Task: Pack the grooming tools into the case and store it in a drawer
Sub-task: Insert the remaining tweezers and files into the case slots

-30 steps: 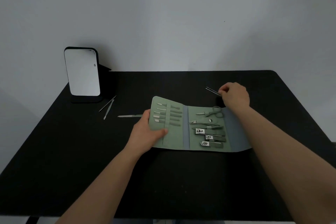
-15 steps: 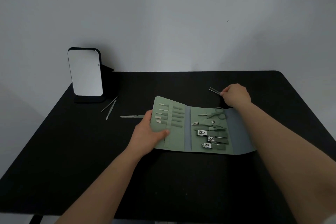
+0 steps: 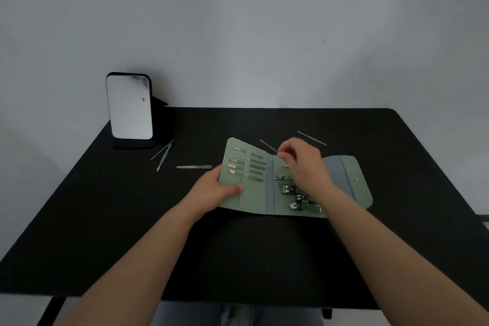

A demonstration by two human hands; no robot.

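Left hand [image 3: 214,190] grips the case [image 3: 254,204]; right hand [image 3: 304,164] pinches a thin tool [image 3: 267,145].

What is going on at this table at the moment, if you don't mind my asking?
A person is packing grooming tools into an open green case on a black table. The left hand grips the case's left flap while the right hand pinches a thin metal tool over it. A nail file, two slim tools by the mirror and a long pick lie loose.
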